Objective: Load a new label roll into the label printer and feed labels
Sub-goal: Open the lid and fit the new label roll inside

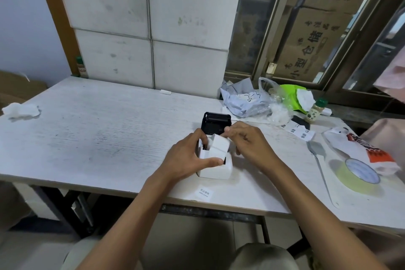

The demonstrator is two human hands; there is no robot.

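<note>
A small white label printer [215, 170] stands on the table near the front edge, its black lid [215, 121] flipped open toward the back. A white label roll [219, 144] sits tilted in the open bay, partly sticking out. My left hand [186, 158] grips the printer's left side, thumb across its front. My right hand [249, 140] holds the roll's upper right edge with thumb and fingertips. A single printed label [204, 193] lies flat on the table in front of the printer.
The white table [98, 129] carries a crumpled tissue [20, 110] at far left. At right lie plastic bags [247, 101], a green pouch [291, 94], a spice jar [315, 110], label strips [299, 130], a tape roll [359, 173] and a printed packet [363, 151]. Foam boards [151, 28] stand behind.
</note>
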